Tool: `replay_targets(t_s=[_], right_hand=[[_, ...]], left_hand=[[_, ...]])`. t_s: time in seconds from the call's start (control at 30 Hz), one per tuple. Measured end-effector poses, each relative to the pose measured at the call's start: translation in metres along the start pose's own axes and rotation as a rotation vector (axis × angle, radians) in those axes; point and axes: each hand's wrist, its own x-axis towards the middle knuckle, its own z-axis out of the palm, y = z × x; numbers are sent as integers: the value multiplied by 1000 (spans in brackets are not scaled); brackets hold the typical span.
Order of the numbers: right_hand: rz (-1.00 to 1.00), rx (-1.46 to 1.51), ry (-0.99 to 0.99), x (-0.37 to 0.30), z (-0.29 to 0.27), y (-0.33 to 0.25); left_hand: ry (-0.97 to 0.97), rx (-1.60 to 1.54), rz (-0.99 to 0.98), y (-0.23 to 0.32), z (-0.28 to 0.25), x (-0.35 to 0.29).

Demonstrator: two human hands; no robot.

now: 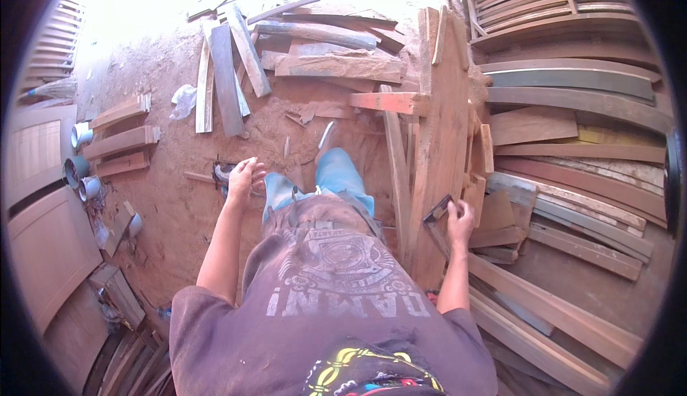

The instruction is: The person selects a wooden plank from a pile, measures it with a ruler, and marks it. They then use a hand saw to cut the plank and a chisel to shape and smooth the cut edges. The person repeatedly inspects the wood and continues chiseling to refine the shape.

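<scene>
My right hand (pixel 460 221) is closed on a dark L-shaped try square (pixel 435 215), which lies against the long wooden beam (pixel 442 138) running away on my right. Off to the left, my left hand (pixel 245 180) hangs in the air with loosely bent fingers and nothing visible in it. Partly behind that hand, a dark and silvery tool (pixel 223 173) rests on the ground. A red-faced piece of wood (pixel 390 103) juts left from the beam.
Stacked boards (pixel 572 95) fill the right side. Ahead on the dirt floor lies a pile of planks (pixel 336 67). Wooden panels (pixel 54 253) lean at the left, near several buckets (pixel 75 170). A narrow board (pixel 397 174) stands beside the beam.
</scene>
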Motion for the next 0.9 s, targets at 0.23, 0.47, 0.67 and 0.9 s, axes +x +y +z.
replay_targets(t_s=[0.23, 0.47, 0.67, 0.9], right_hand=[[-311, 136, -21, 180, 35, -165], [-571, 81, 110, 397, 98, -263], [-446, -71, 289, 498, 148, -310], [-301, -140, 154, 480, 148, -327]], left_hand=[[14, 29, -94, 4, 45, 15], [196, 1, -204, 24, 79, 13], [258, 4, -269, 63, 112, 22], [193, 198, -189, 144, 150, 103]])
